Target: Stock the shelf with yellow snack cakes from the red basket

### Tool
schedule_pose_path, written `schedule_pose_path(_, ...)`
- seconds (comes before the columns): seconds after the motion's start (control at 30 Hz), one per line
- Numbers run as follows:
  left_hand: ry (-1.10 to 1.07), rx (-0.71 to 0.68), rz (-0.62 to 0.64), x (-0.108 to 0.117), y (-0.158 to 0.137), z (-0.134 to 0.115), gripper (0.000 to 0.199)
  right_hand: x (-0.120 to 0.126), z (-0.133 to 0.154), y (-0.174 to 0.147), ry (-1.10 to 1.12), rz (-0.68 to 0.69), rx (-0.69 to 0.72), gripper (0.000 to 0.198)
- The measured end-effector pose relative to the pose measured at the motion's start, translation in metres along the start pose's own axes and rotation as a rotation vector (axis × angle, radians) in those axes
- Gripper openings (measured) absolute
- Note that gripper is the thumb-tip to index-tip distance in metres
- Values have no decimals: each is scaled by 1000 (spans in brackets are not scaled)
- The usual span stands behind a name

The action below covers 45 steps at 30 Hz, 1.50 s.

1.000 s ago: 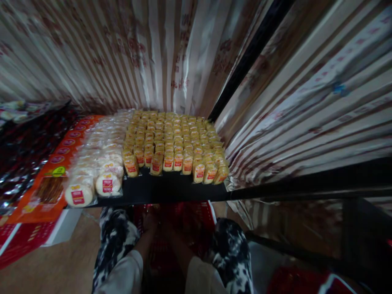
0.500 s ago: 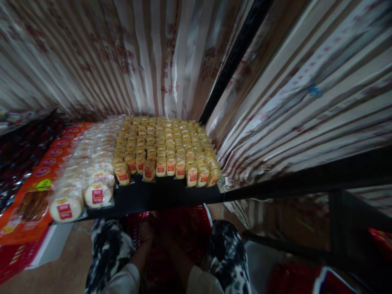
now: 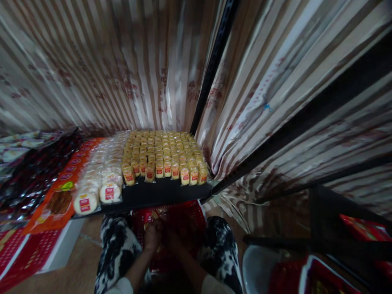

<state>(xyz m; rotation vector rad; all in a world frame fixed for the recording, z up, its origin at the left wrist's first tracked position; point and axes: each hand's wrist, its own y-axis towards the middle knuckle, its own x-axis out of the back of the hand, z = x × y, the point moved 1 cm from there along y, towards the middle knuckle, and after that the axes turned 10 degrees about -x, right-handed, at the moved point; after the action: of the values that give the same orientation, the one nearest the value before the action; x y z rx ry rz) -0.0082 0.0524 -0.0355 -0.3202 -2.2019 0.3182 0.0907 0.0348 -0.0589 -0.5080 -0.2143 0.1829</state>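
Observation:
My left hand is inside a red container between my knees. Its fingers look curled, and a small pale-yellow thing shows just beyond them, too dim to name. Close beside it, my right hand reaches into the same container; deep shadow hides its fingers. Above the container, on a black shelf, small yellow packaged pastries with red labels stand in several tight rows. Round white crackers in clear wrappers are lined up to their left.
An orange snack packet and dark shiny packets lie further left on the shelf. Below them is a red-and-white box. Striped sheeting hangs behind. Black metal bars cross at right, above a grey tub.
The view has swung right and tilted up, so the shelf goods appear smaller and more of the right side shows. Both hands stay low in the red container, drawn slightly closer together.

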Motion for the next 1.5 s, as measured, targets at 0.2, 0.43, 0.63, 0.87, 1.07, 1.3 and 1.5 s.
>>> schedule_pose_path(0.2, -157, -42, -70, 18, -20, -15, 30, 13, 6, -24, 25, 35, 13, 23)
schedule_pose_path(0.43, -348, -109, -229, 50, -37, -30, 48, 19, 36, -35, 17, -29, 71, 21)
schedule_pose_path(0.63, -411, -154, -427, 86, -42, -35, 35, 10, 76, -35, 137, 30, 138, 32)
schedule_pose_path(0.87, -452, -198, -569, 128, -45, -34, 40, -9, 121, -27, 215, 43, 272, 33)
schedule_pose_path(1.07, -521, -207, -611, 139, -31, -28, 45, -17, 147, -8, 230, -131, 347, 29)
schedule_pose_path(1.3, -363, -342, -706, 144, -24, -40, 37, -15, 168, 12, 243, -205, 418, 27)
schedule_pose_path(1.5, -359, -363, -720, 149, -10, -44, 38, -11, 182, 18, -20, -413, 366, 29)
